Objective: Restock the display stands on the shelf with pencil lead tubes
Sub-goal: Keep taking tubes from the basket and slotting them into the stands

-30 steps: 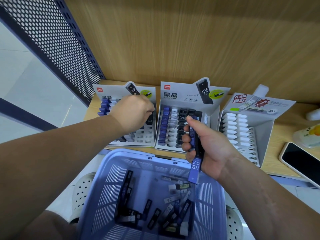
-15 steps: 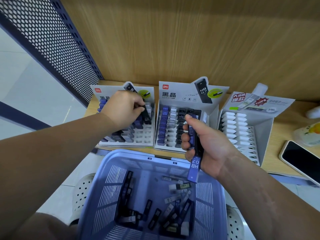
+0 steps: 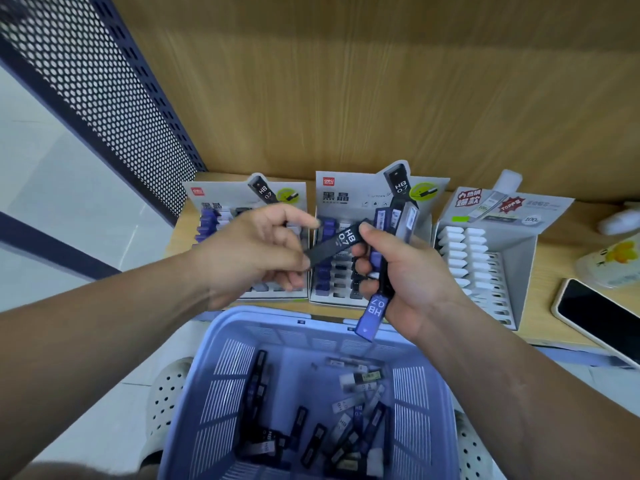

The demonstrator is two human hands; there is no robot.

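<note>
Beside the right stand (image 3: 519, 271), a phone (image 3: 595, 317)

The wooden shelf (image 3: 561, 258) carries three cardboard stands in a row along its back edge, against the wood-grain back panel. The left display stand (image 3: 221, 197) sits at the shelf's left end, with blue, white and black pencil lead tubes (image 3: 207, 220) in its slots. The middle display stand (image 3: 346, 197) stands just beside it. The right display stand (image 3: 512, 265) is set a little apart and holds rows of white caps. Toward the right end lie a blurred white object (image 3: 620, 221), a packet with yellow print (image 3: 613, 263), and, at the front edge, a smartphone (image 3: 599, 315) with its dark screen up.
</note>
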